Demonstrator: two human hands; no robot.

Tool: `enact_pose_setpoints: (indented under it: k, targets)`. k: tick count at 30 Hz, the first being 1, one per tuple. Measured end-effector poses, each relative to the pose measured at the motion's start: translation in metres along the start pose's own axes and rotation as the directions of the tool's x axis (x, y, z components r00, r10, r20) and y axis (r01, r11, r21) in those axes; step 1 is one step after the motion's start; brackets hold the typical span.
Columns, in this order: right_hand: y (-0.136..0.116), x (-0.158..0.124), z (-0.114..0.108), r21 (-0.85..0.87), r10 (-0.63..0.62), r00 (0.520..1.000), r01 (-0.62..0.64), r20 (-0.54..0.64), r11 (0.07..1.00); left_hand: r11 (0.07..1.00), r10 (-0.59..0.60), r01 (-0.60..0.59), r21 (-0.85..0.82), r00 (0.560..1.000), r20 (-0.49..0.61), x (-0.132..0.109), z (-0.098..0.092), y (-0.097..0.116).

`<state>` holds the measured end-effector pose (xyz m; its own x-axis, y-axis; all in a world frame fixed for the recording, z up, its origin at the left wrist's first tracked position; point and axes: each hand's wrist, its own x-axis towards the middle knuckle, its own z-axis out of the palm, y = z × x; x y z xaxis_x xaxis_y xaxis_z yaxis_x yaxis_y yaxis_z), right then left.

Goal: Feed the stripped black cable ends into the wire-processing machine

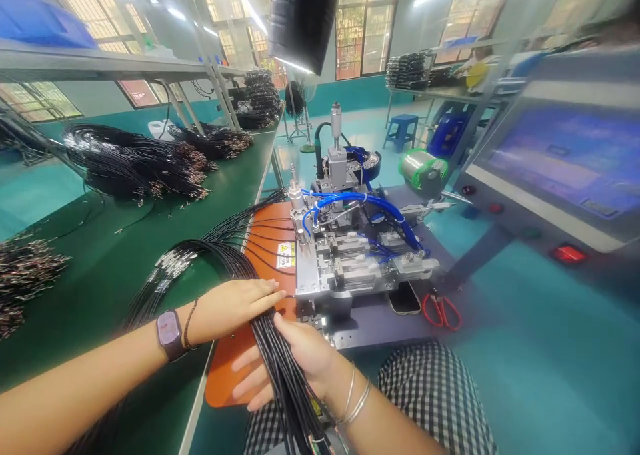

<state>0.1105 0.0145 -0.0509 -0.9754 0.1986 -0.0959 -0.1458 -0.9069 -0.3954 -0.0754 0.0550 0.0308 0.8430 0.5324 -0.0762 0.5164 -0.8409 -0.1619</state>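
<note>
A thick bundle of black cables arches from the green bench over the orange board and down toward my lap. My left hand lies across the top of the bundle, fingers stretched over it and its thumb hidden. Lower down, my right hand cradles the same bundle, thumb on the near side and fingers loosely spread beneath. Silvery connector ends show where the bundle bends on the bench. Coloured wire ends poke out at the bottom edge. Just beyond my hands stands a metal bench machine with blue tubes.
The orange board bridges bench and machine. Red-handled scissors and a phone lie by the machine's base. A wire spool and a control screen stand right. More cable bundles lie on the green bench.
</note>
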Motion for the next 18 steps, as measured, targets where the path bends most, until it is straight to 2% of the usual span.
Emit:
enact_pose_setpoints:
  k: [4, 6, 9, 13, 15, 18]
  targets:
    - [-0.004, -0.002, 0.003, 0.098, -0.029, 0.996, 0.037, -0.086, 0.994, 0.999, 0.034, -0.035, -0.038, 0.999, -0.007, -0.002, -0.011, -0.005]
    - [-0.003, 0.0, 0.003, 0.113, -0.033, 0.996, 0.042, -0.085, 0.993, 0.997, 0.067, -0.067, -0.026, 0.998, -0.016, -0.001, -0.012, -0.006]
    - [0.001, 0.002, 0.001, 0.076, -0.04, 0.998, 0.043, -0.041, 0.996, 0.993, 0.116, -0.114, 0.023, 0.988, -0.105, 0.002, -0.001, -0.003]
    - [0.004, -0.001, 0.003, 0.037, -0.069, 0.99, 0.074, -0.121, 0.997, 0.989, 0.149, -0.141, 0.051, 0.962, -0.23, 0.007, 0.017, -0.004]
    - [0.002, -0.006, 0.008, 0.039, -0.068, 0.983, 0.075, -0.169, 0.996, 0.979, 0.193, -0.171, 0.112, 0.956, -0.223, 0.008, 0.015, -0.008]
    - [-0.003, -0.011, 0.018, 0.038, -0.098, 0.964, 0.111, -0.247, 0.993, 0.95, 0.247, -0.201, 0.239, 0.953, -0.178, 0.006, 0.002, -0.014]
